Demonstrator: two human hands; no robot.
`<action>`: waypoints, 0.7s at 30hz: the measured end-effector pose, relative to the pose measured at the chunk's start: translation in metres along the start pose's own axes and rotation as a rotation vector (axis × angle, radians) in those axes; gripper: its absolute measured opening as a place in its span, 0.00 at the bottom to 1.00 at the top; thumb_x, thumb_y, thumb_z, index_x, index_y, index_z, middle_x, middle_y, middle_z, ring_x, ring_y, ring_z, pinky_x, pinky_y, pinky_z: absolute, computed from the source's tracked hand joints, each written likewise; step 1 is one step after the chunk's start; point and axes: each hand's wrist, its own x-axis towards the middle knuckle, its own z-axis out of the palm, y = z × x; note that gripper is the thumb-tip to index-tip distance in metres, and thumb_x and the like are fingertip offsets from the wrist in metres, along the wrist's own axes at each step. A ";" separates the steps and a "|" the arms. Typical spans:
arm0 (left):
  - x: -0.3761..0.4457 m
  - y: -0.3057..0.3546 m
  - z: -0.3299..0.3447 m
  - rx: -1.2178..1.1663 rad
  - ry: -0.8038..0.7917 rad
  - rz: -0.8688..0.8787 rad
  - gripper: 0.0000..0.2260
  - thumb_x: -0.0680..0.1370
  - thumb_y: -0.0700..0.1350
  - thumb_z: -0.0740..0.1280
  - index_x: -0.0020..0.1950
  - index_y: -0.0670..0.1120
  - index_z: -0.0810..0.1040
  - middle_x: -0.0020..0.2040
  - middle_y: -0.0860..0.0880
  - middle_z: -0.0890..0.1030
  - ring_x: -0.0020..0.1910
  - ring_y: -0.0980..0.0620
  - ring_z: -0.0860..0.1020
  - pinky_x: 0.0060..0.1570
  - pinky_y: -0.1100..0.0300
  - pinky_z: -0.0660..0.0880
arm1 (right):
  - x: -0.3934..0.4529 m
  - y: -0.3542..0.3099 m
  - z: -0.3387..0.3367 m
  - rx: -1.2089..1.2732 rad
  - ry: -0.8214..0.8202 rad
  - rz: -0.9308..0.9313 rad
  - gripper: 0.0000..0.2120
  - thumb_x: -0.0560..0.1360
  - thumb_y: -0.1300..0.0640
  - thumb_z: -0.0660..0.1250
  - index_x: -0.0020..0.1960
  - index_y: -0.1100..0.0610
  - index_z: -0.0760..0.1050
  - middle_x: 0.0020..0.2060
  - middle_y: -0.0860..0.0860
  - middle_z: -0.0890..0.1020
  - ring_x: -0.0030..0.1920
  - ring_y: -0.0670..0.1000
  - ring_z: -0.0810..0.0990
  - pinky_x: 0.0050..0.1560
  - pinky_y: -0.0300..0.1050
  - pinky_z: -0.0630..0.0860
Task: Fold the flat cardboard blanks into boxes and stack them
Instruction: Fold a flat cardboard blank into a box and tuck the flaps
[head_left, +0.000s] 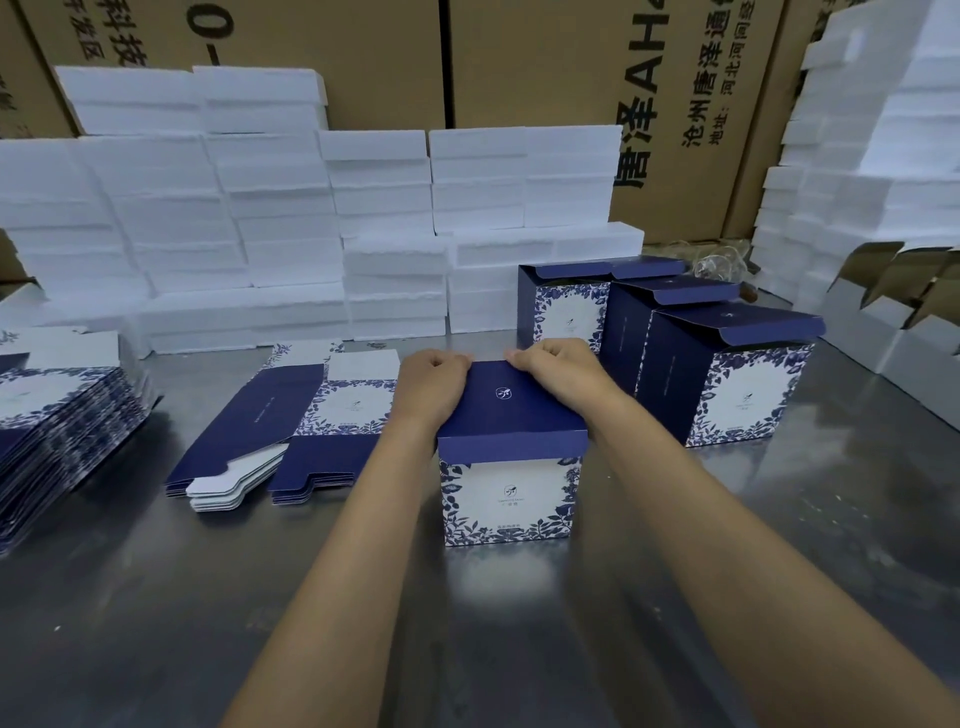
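Both hands, left hand (434, 382) and right hand (558, 371), are curling their fingers over the box (511, 467) lid's far edge. Flat blanks (291, 431) are lying at nine o'clock, finished boxes (727, 374) at two o'clock.

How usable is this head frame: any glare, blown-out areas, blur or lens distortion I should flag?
Head view: the white foam slabs at the back are overexposed, with edges barely readable; the bare steel tabletop shows soft smeared reflections, including a pale patch below the blue-and-white floral cardboard box; wide-angle bending tilts the brown cartons and right-hand stacks; both hands and the box print stay acceptably sharp.
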 end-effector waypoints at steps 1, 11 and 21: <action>0.002 -0.001 0.000 0.029 0.009 0.014 0.09 0.81 0.46 0.64 0.42 0.45 0.75 0.41 0.46 0.78 0.38 0.47 0.76 0.40 0.60 0.72 | 0.000 0.000 0.000 -0.011 0.000 0.009 0.12 0.79 0.53 0.70 0.41 0.58 0.74 0.38 0.54 0.80 0.32 0.50 0.77 0.30 0.36 0.72; 0.010 -0.002 0.003 0.314 0.058 0.071 0.20 0.85 0.45 0.56 0.32 0.47 0.59 0.31 0.49 0.65 0.31 0.49 0.63 0.31 0.56 0.58 | 0.000 0.001 -0.003 -0.138 0.056 -0.036 0.21 0.82 0.52 0.62 0.33 0.52 0.61 0.38 0.56 0.68 0.40 0.53 0.68 0.42 0.45 0.63; 0.019 0.003 0.007 0.619 0.133 0.107 0.13 0.84 0.47 0.57 0.62 0.42 0.75 0.63 0.41 0.78 0.61 0.39 0.75 0.57 0.50 0.70 | -0.039 -0.011 -0.014 -0.670 -0.057 -0.561 0.11 0.76 0.45 0.72 0.50 0.52 0.82 0.52 0.49 0.78 0.57 0.50 0.74 0.62 0.52 0.72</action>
